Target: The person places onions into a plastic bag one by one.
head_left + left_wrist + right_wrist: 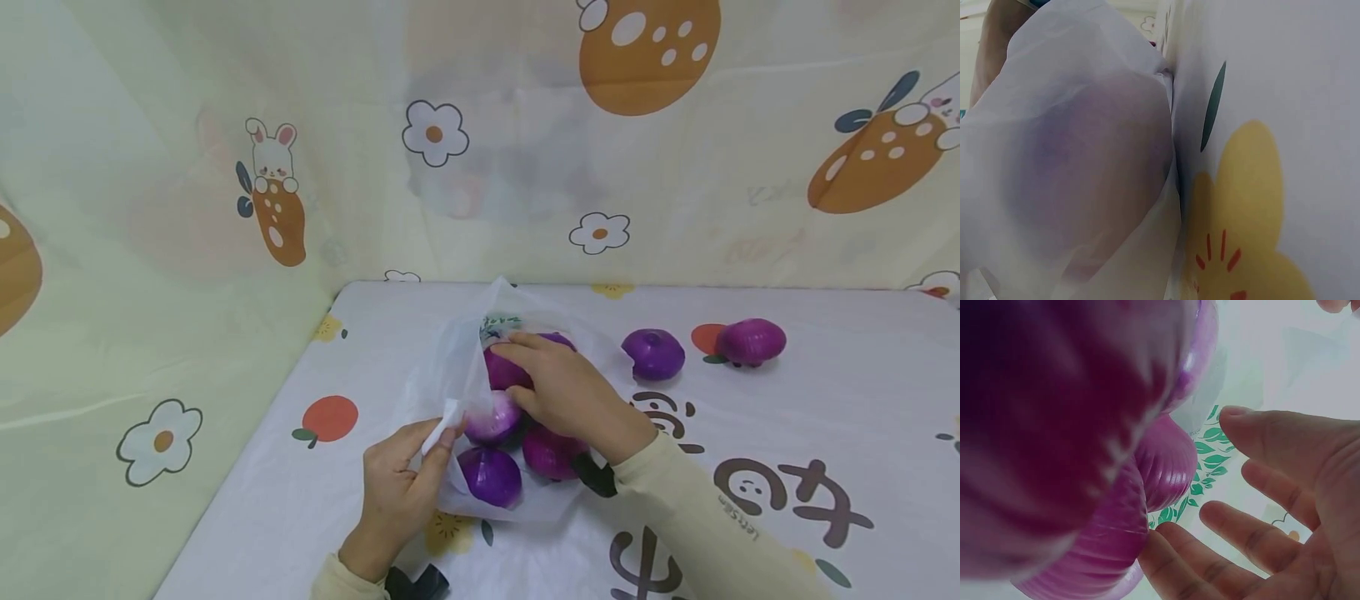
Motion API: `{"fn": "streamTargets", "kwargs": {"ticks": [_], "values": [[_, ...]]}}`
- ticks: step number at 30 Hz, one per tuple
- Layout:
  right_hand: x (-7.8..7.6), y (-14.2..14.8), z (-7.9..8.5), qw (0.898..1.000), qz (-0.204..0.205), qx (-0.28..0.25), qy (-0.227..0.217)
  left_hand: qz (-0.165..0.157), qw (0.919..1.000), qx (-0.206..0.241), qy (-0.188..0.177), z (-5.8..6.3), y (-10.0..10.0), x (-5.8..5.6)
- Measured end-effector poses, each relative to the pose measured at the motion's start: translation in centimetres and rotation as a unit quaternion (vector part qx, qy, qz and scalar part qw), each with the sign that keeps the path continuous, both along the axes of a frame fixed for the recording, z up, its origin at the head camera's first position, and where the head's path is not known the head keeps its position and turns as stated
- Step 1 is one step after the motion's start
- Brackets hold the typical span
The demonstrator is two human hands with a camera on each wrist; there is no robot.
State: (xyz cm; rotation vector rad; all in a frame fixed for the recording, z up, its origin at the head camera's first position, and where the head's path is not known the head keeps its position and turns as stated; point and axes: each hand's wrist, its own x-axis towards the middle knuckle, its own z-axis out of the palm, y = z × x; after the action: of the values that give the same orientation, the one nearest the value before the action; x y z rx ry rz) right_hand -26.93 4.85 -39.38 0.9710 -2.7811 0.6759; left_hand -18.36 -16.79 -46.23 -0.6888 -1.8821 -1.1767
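A translucent white plastic bag (431,375) with green leaf print lies mouth-up on the table, several glossy purple onions inside. My left hand (405,475) pinches the bag's rim between thumb and fingers. My right hand (566,387) reaches into the bag over the onions. In the right wrist view its fingers (1250,537) are extended, a fingertip against or very near a ridged onion (1163,462). One onion (491,477) sits at the bag's near side, with another onion (551,452) to its right. The left wrist view shows an onion only as a purple blur through the bag (1091,162).
Two more purple onions, a nearer-left onion (654,354) and a farther-right onion (752,342), lie outside the bag on the white printed tablecloth (262,500). A cream curtain (510,192) with carrot and flower prints hangs behind the table and along its left side.
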Motion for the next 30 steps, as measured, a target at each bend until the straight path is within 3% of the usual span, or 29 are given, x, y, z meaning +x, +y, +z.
{"fn": "streamTargets", "kwargs": {"ticks": [8,15,24,30], "values": [[0.3,0.6,0.0,1.000,-0.005,-0.012,0.006,0.011,0.9999,-0.007,0.005,-0.2,-0.1,0.1],[0.2,3.3,-0.3,0.998,-0.026,-0.049,0.009,0.003,1.0000,-0.005,0.004,-0.2,0.0,0.2],[-0.3,8.5,-0.3,0.990,-0.100,-0.090,0.041,0.003,1.0000,-0.005,0.007,-0.2,0.0,0.1],[-1.7,11.3,-1.5,0.982,-0.154,-0.104,0.014,0.000,1.0000,-0.005,0.002,-0.2,0.1,0.0]]}}
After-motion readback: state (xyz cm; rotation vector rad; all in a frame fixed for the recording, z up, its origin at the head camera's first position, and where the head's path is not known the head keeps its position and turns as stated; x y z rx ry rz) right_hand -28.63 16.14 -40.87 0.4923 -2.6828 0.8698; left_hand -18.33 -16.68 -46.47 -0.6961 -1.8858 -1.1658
